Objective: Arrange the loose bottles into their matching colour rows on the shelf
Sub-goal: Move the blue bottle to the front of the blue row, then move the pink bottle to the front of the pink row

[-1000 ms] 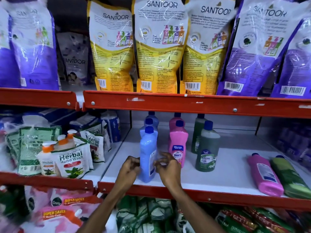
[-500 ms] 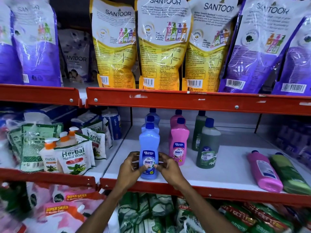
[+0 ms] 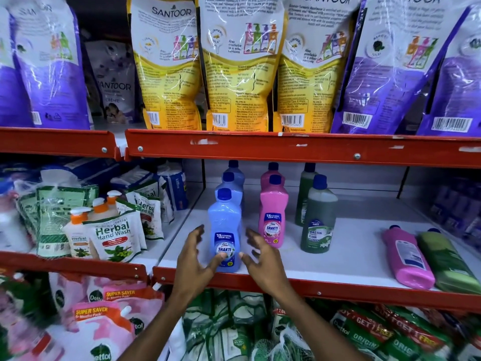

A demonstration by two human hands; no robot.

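Note:
A blue bottle stands upright at the front of the blue row on the white shelf, label facing me. My left hand is just left of it and my right hand just right, both with fingers spread and holding nothing; the left thumb tip still touches the label. Two more blue bottles stand behind. A pink row and a green row stand to the right. One pink bottle and one green bottle lie flat at the shelf's right end.
The red shelf lip runs just below my hands. Herbal hand wash pouches fill the left bay. Large yellow and purple refill pouches hang over the upper red rail. More pouches fill the shelf below.
The blue bottle was turned until its label faces forward. Both hands have since let go of it and spread apart on either side. The view has moved closer.

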